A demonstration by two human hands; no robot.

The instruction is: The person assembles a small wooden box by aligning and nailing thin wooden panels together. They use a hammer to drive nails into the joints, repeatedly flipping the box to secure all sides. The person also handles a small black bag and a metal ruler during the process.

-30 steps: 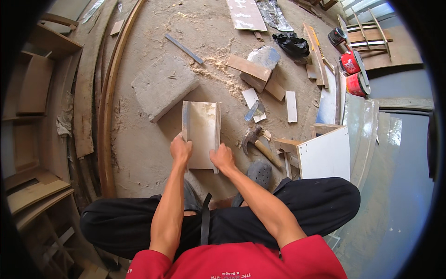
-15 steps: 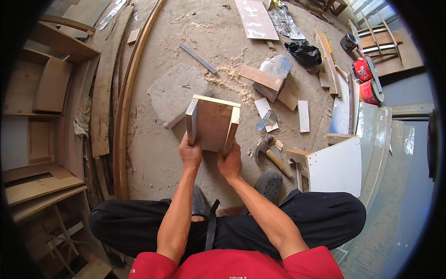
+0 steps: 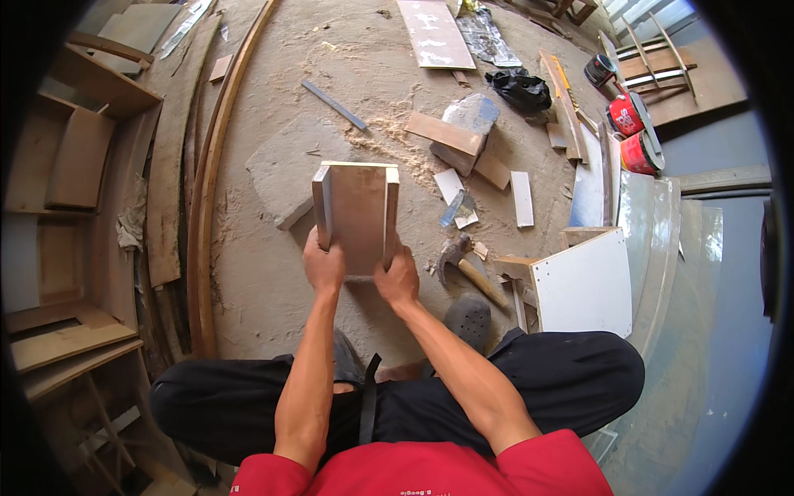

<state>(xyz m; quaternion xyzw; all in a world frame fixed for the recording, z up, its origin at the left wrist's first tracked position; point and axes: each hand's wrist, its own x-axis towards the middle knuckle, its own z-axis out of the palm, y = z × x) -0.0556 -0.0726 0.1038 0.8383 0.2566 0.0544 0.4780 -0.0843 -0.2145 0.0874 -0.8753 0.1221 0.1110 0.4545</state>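
Between my two hands I hold up a small wooden drawer frame [image 3: 357, 207], with a brown panel inside, raised side boards and a pale strip along its far edge. My left hand [image 3: 324, 263] is closed round the near end of its left side. Round the near end of the right side, my right hand [image 3: 397, 274] is closed too. Some of the fingers are hidden beneath the wood. Under and beyond the frame lies a flat concrete slab [image 3: 285, 169]. A claw hammer [image 3: 473, 271] with a wooden handle rests on the floor to the right of my right hand.
White-faced wooden box [image 3: 583, 283] stands at the right, beside glass sheets [image 3: 699, 273]. A stone block [image 3: 471, 116] with wood offcuts lies ahead. Long planks [image 3: 217, 165] and wooden cabinets [image 3: 78, 157] line the left. Red cans [image 3: 641, 153] and a black bag [image 3: 519, 89] sit far right.
The frame and both hands have shifted slightly left in the picture, and the frame stands straighter. The whole view has also shifted a little. Both hands keep their grip.
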